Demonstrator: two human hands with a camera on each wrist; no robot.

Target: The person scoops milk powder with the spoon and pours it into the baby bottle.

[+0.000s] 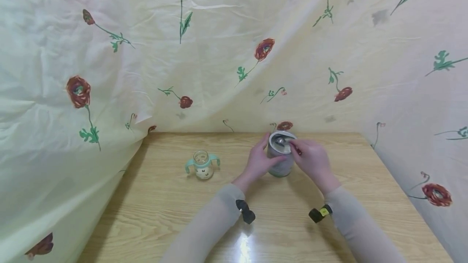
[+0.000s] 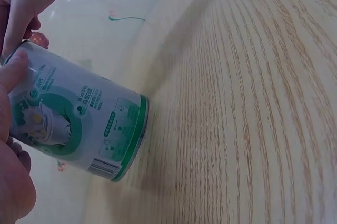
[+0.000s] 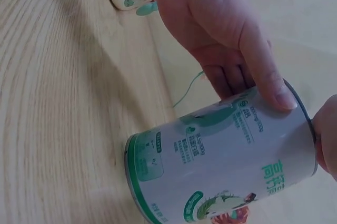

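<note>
A white and green milk powder can (image 1: pixel 280 167) stands upright on the wooden table, its top uncovered. My left hand (image 1: pixel 258 160) grips its side, thumb at the front and fingers around the far left; in the right wrist view the left thumb presses near the rim of the can (image 3: pixel 226 145). Over the can's right rim, my right hand (image 1: pixel 312 159) pinches what looks like a spoon (image 1: pixel 279 141), its shiny metal end inside the opening. Its fingers hide most of the handle. The can's contents are hard to make out.
To the left of the can stands a baby bottle (image 1: pixel 203 170) with two teal handles and no cap on. A flower-patterned cloth (image 1: pixel 219 52) hangs behind the table (image 1: pixel 164 214) and along its sides. Each wrist wears a black strap.
</note>
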